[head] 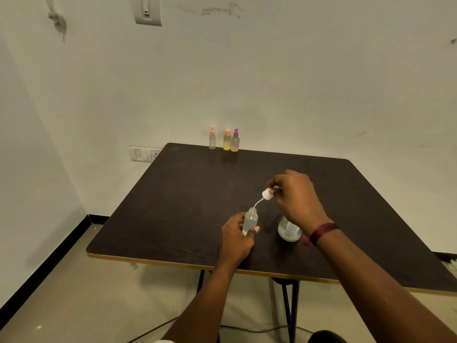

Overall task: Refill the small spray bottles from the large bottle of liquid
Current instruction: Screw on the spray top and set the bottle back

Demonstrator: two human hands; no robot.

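Now sm bottle (250, 220) in L hand (235, 240) fingers (240, 219)

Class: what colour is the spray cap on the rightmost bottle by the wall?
Purple; the cap shows best in the head view.

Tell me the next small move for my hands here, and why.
Probably lift the spray head fully clear and lay it on the table. Its tube tip is at the open neck of the small bottle the left hand grips, and the right hand must be free for the large bottle.
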